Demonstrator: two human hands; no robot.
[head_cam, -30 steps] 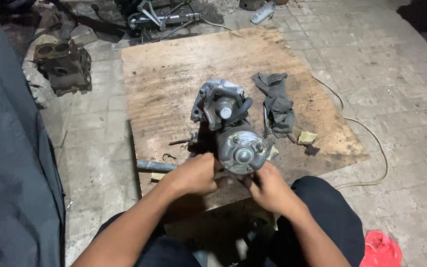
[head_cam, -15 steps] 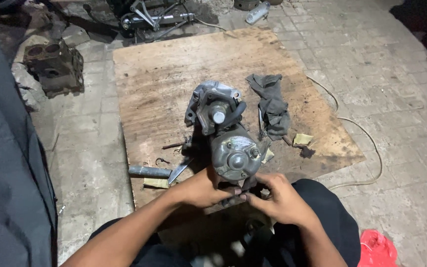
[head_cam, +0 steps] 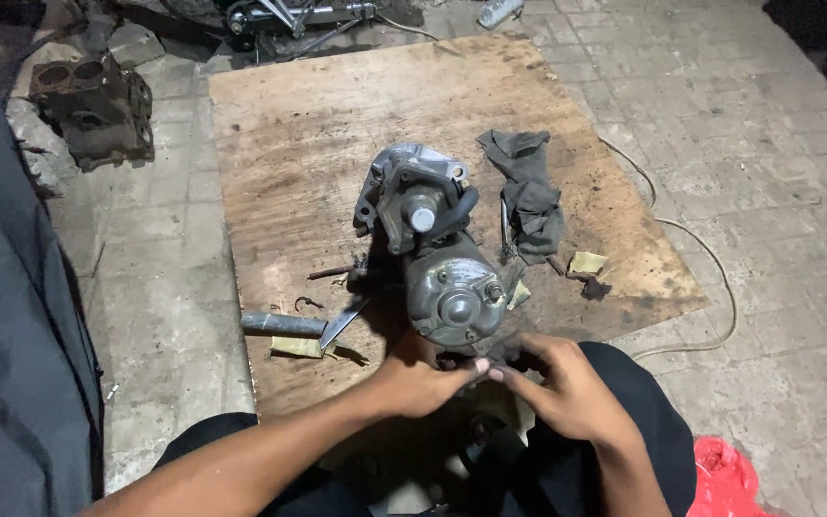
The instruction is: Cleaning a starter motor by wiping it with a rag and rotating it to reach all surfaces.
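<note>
Our hands have come closer to us and now meet just below the grey metal motor (head_cam: 437,258). The left hand (head_cam: 420,378) and the right hand (head_cam: 567,388) touch at the fingertips and are curled around a small dark part; we cannot tell what it is. The motor lies on a wooden board (head_cam: 308,134) on the floor, with its round end toward us. A dark rag (head_cam: 528,196) lies just beside it. A metal tube (head_cam: 284,324) sits to the left. A red bag (head_cam: 725,479) is near our knee.
</note>
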